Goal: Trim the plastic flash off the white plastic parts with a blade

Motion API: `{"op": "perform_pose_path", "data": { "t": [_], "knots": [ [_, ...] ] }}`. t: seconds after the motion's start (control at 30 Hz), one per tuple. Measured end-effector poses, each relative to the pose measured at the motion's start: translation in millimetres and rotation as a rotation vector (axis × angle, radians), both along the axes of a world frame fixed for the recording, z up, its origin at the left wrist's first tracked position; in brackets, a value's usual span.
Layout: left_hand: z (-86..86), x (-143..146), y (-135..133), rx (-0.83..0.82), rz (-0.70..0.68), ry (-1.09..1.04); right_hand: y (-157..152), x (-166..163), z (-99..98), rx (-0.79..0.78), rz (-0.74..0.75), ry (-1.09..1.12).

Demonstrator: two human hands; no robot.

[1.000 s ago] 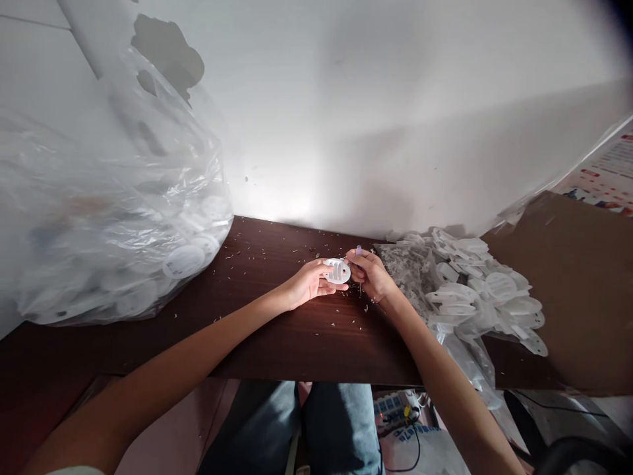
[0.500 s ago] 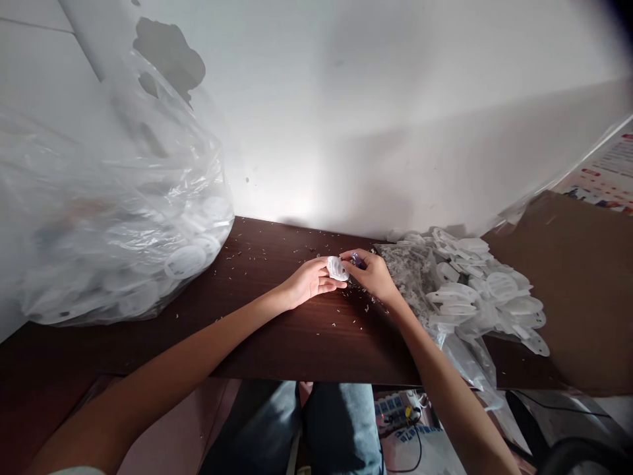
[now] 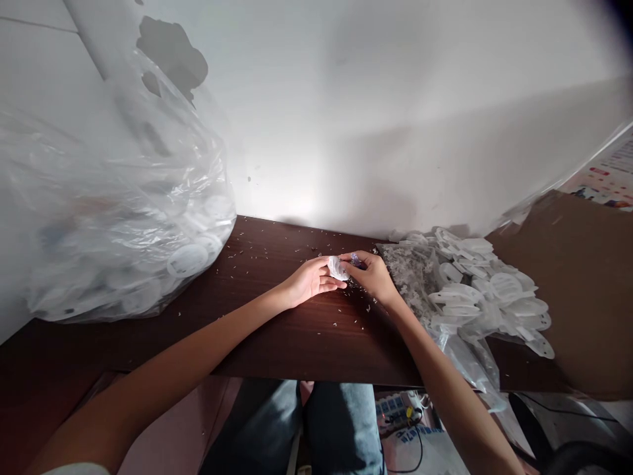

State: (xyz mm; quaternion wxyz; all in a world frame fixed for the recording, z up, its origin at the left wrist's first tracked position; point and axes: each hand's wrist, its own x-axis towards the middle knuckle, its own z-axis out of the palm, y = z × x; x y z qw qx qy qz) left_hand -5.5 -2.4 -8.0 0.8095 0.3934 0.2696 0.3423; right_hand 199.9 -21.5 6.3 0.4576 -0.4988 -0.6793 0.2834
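Observation:
My left hand [image 3: 310,280] is closed round a small white plastic disc [image 3: 337,268], held a little above the dark wooden table [image 3: 277,330]. My right hand [image 3: 372,274] meets it from the right, fingers pinched on a small purple-tipped tool [image 3: 355,260] pressed against the disc's edge. Most of the tool is hidden inside the fingers. White plastic shavings [image 3: 353,305] lie scattered on the table below both hands.
A large clear plastic bag [image 3: 113,218] full of white discs fills the left of the table. A heap of loose white discs [image 3: 487,290] on plastic sheet lies at the right, beside a brown cardboard sheet [image 3: 578,290]. A white wall stands behind. My knees and a power strip [image 3: 395,412] show below.
The disc has turned from face-on to edge-on in my left hand. My right hand has lowered the tool from upright and closed in against the disc.

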Motion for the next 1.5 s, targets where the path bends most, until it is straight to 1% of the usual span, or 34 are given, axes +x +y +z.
{"op": "perform_pose_path", "data": {
  "t": [0.1,0.2,0.4,0.53,0.73,0.83,1.0,1.13,1.2,1.3,1.37,1.5],
  "knots": [
    [2.3,0.3,-1.1,-0.011,-0.001,-0.005,0.3,-1.4,-1.3,-0.031,-0.002,0.043],
    [5.4,0.5,-2.4,-0.015,0.006,0.002,0.7,-1.7,-2.6,-0.026,-0.021,0.050],
    [8.6,0.2,-3.1,-0.019,0.010,-0.001,0.7,-2.1,-4.1,0.085,-0.013,-0.029],
    [8.0,0.5,-3.0,-0.030,0.021,0.003,0.1,-3.3,-3.1,0.058,-0.017,-0.007],
    [5.5,-0.1,-2.6,0.010,-0.002,-0.010,-4.4,-7.6,1.3,0.047,-0.049,-0.033],
    [3.2,-0.2,-1.3,0.009,0.008,-0.011,-5.7,-9.0,2.7,-0.018,-0.020,0.060],
    [1.3,1.4,-0.1,-0.026,0.031,-0.008,-5.3,-5.9,5.7,-0.282,0.009,0.453],
    [4.4,1.8,-1.9,-0.031,0.021,-0.034,-6.3,-5.5,7.5,-0.401,0.138,0.559],
    [6.1,1.2,-2.9,-0.021,0.015,-0.051,-6.7,-7.5,6.6,-0.444,0.169,0.592],
    [7.0,0.6,-3.4,-0.005,-0.001,-0.063,-6.7,-10.9,4.7,-0.466,0.180,0.605],
    [6.3,1.1,-3.1,0.003,0.002,-0.062,-6.9,-11.9,4.3,-0.444,0.203,0.581],
    [3.6,3.6,-3.6,0.047,0.085,-0.077,-8.8,-12.8,5.9,-0.369,0.236,0.560]
  ]
}}
